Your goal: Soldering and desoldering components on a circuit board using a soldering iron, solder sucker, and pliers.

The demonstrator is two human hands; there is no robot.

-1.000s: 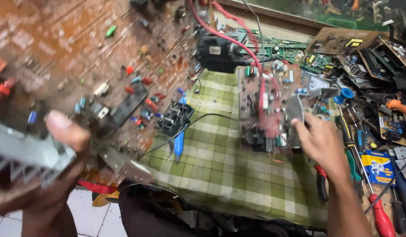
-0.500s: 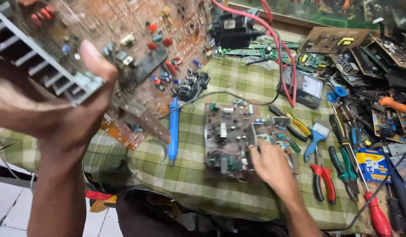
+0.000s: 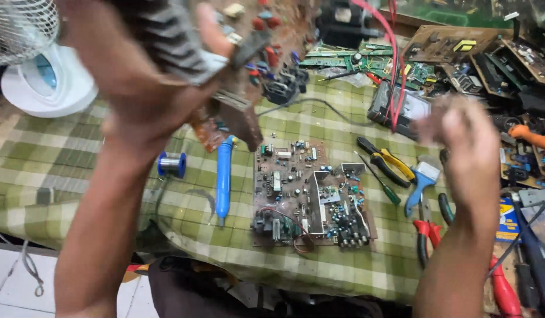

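Checked cloth (image 3: 166, 194); lifted board (image 3: 225, 106) tilted, upright.

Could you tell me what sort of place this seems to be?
Probably an electronics repair bench. A bare circuit board lies on a green checked cloth beside a blue soldering iron, a solder spool and pliers, while the left hand grips a larger board with a finned heatsink.

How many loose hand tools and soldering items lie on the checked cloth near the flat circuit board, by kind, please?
Blue soldering iron: 1
Solder spool: 1
Yellow-handled pliers: 1
Green-handled screwdriver: 1
Blue brush: 1
Red-handled pliers: 1
Total: 6
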